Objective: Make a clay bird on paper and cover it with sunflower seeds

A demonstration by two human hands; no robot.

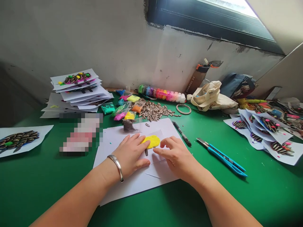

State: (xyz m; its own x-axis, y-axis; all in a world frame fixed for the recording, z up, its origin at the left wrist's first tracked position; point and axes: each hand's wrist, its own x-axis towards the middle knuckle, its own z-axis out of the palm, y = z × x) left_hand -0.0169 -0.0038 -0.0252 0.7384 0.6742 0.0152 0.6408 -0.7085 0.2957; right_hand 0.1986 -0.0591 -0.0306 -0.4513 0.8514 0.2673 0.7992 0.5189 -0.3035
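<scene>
Green tabletop (26,186) — and on white paper (132,186), the yellow disc (152,142) is flattened already, dark piece (146,152) nearby, visible top bare! Left hand (131,153) spread, touching it, gripping nothing; right hand (176,154) half-curled alongside — can't tell if it's pinching anything. Beyond, seeds (156,110) lie loose.

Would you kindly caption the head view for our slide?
Left hand touches yellow clay on white paper, right hand alongside.

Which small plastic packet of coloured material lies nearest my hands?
The dark brown packet: it alone overlaps the far edge of the white paper; brighter packets lie farther back.
</scene>
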